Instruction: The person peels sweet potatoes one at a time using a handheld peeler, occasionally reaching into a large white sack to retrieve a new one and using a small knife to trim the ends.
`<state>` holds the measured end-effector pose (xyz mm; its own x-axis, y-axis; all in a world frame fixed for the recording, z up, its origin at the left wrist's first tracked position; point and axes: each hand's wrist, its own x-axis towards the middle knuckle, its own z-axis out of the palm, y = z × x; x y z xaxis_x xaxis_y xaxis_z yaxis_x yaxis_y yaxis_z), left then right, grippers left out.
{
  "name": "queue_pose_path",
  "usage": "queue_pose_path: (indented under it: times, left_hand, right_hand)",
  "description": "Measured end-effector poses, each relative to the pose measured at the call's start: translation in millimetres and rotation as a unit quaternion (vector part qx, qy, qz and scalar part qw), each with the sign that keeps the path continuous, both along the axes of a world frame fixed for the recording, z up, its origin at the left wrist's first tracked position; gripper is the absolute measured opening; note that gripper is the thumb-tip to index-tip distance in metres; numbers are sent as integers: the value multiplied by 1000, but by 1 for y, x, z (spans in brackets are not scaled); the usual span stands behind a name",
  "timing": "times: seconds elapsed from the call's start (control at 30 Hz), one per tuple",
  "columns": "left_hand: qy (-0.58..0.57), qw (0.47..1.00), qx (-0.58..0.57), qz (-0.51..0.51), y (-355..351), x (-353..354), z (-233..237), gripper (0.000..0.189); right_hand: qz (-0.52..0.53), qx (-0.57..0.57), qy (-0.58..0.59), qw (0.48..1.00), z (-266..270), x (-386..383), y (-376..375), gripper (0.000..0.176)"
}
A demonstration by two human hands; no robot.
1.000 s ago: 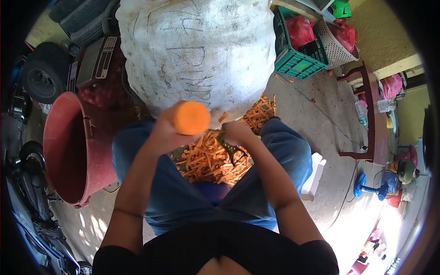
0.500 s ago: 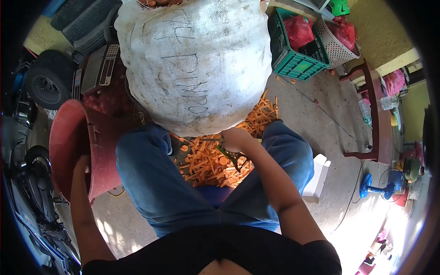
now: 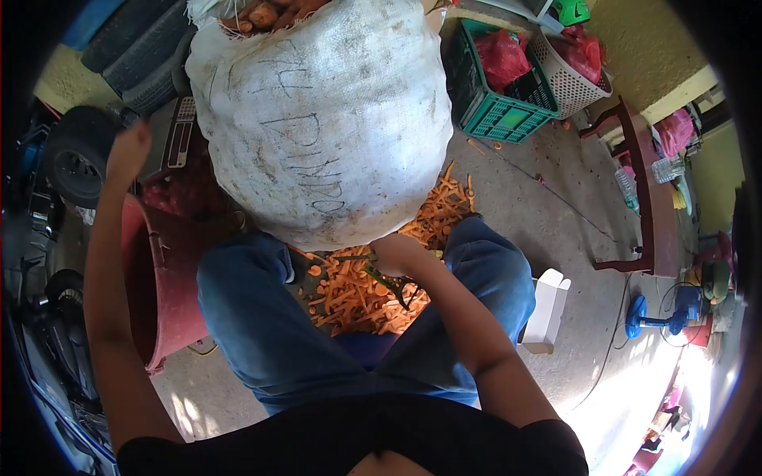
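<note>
My left hand (image 3: 129, 152) is raised above the rim of a red bucket (image 3: 178, 293) lying tipped on its side. Its fingers look bent, but they are too blurred to read, and no object shows in them. Between my knees, my right hand (image 3: 398, 252) is closed round a thin green and dark tool (image 3: 385, 282), whose exact kind I cannot make out. Orange peelings and cut carrot pieces (image 3: 357, 297) lie in a heap below it. Just beyond stands a big white woven sack (image 3: 325, 135) with handwriting on it, carrots (image 3: 266, 14) showing at its open top.
Tires (image 3: 79, 155) and a grey appliance (image 3: 176, 139) stand at the left, with a motorcycle (image 3: 67, 341) near the bucket. A green crate (image 3: 508, 115) and a white basket (image 3: 575, 91) hold red bags. To the right are a white box (image 3: 546, 309) and a blue fan (image 3: 637, 316).
My left hand has come up out of the bucket and moved forward above its rim. My right hand stays between my knees with the tool. The view has shifted slightly.
</note>
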<state>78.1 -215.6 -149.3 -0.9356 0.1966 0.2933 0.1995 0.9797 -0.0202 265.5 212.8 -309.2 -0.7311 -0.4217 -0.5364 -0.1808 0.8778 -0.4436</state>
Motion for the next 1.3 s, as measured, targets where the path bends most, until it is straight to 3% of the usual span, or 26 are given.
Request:
queue_pose_path:
  times: [0.03,0.1,0.23,0.3,0.47,0.73,1.0,1.07,1.13,1.17,1.2,1.23,1.3]
  left_hand:
    - [22,999,29,-8,46,-8,22,15]
    - [63,987,88,-118,107,-36,33,16]
    - [27,961,151,-230,188,-115,12,17]
    - [36,961,174,-211,216,-163,-10,21]
    - [94,964,199,-148,277,-214,-14,24]
    - [7,995,71,-72,302,-245,2,26]
    - [16,997,-2,-71,277,-222,8,29]
    - [23,998,0,-66,267,-196,25,29]
    - [-107,970,215,44,253,-154,51,37]
    - [-102,970,213,49,238,-141,53,37]
    - [-129,891,435,-31,220,-130,53,35]
    - [-147,756,629,-111,207,-115,55,33]
    - [-262,530,791,-155,194,-59,59,36]
  right_hand:
    - [2,-1,5,1000,-1,-1,0,23]
    - [5,0,0,1000,7,-3,-1,23]
    - [10,12,-8,1000,13,-9,1,23]
    - [9,16,-9,1000,15,-12,2,24]
    - [-28,-34,17,999,27,-22,9,23]
    - [-30,-43,16,998,24,-31,12,23]
    - [-17,-45,15,999,25,-29,9,23]
    - [-14,-47,24,999,25,-28,11,24]
    - [-16,-44,24,999,27,-25,13,23]
    - [-20,-41,25,999,28,-25,14,23]
    - [-15,-44,29,998,25,-25,15,23]
    - [-23,-57,27,998,20,-25,18,25]
    - [-28,-72,28,997,24,-25,23,27]
